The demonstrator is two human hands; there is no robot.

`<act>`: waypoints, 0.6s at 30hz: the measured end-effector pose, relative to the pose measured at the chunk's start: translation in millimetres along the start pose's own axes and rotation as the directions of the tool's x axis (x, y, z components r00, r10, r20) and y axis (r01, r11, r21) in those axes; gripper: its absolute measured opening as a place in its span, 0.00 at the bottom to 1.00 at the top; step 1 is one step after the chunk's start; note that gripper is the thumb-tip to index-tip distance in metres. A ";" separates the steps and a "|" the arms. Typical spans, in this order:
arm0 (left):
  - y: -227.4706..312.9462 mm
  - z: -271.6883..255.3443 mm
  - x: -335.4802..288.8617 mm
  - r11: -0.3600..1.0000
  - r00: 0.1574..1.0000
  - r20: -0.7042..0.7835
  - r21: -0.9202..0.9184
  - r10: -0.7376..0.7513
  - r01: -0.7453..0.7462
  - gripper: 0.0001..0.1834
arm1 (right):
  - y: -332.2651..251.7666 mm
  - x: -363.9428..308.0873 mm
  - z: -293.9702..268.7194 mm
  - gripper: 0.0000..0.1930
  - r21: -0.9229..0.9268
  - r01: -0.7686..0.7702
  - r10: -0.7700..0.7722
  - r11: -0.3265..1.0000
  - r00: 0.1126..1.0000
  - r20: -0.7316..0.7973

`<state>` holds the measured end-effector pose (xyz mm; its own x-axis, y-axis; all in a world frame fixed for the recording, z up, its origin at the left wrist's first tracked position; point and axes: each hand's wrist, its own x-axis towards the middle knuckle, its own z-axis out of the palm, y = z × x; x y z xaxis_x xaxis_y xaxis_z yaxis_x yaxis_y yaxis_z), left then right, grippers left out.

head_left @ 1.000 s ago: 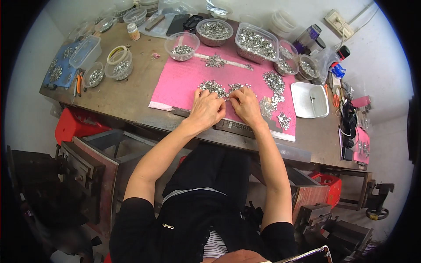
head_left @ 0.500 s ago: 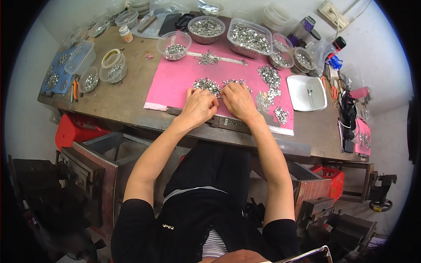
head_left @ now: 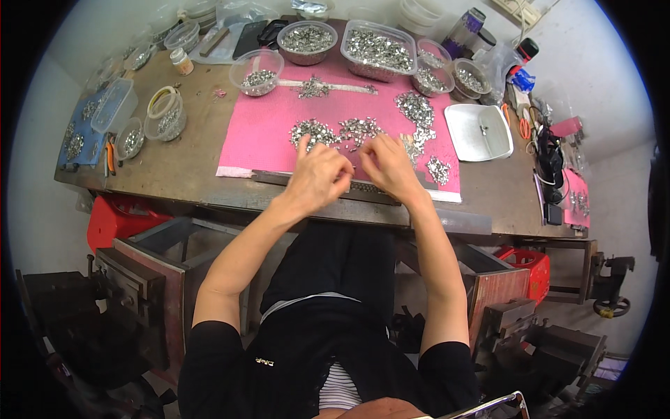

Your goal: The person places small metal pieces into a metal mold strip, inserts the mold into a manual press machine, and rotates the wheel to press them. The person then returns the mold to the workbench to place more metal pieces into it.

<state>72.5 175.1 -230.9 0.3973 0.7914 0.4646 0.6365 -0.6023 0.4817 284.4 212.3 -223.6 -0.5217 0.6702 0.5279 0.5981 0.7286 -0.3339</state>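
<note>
My left hand (head_left: 317, 174) hovers at the front edge of a pink mat (head_left: 258, 133). Its thumb and forefinger are closed together, and an outer finger points toward a pile of small shiny metal pieces (head_left: 313, 131). To its right my right hand (head_left: 391, 165) has its fingers curled in and closed, beside a second small pile of metal pieces (head_left: 359, 129). Whatever either hand pinches is too small or hidden to make out. Beneath and between the hands lies a dark metal strip (head_left: 373, 193) with a row of small slots, along the bench edge.
Behind the mat stand a round tub (head_left: 307, 43) and a rectangular tub (head_left: 377, 52) full of metal pieces. Further right are a white tray (head_left: 479, 133) and a tangle of black cables (head_left: 551, 167). Orange-handled pliers (head_left: 110, 155) lie on the left of the bench (head_left: 185, 153).
My hands have moved slightly apart and back from the piles, showing more of the second pile and the slotted strip. The whole view has shifted a little.
</note>
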 end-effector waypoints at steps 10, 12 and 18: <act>22.1 36.9 -4.9 0.993 0.993 -0.023 -0.033 0.115 -0.116 0.08 | -26.8 -66.0 -11.1 0.11 -0.030 -0.036 0.035 0.999 0.999 -0.041; 21.6 37.4 -5.7 0.992 0.992 -0.034 -0.024 0.123 -0.124 0.08 | -27.9 -66.6 -13.8 0.11 -0.066 -0.005 0.003 0.998 1.000 -0.025; 22.4 39.8 -17.7 0.986 0.987 -0.142 -0.136 0.078 -0.097 0.08 | -24.7 -64.2 -16.1 0.11 -0.014 0.013 -0.015 1.000 0.996 -0.089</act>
<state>106.0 151.8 -257.9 0.3479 0.7193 0.6012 0.4988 -0.6851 0.5310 312.8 149.0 -236.6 -0.4738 0.6441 0.6005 0.5996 0.7354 -0.3157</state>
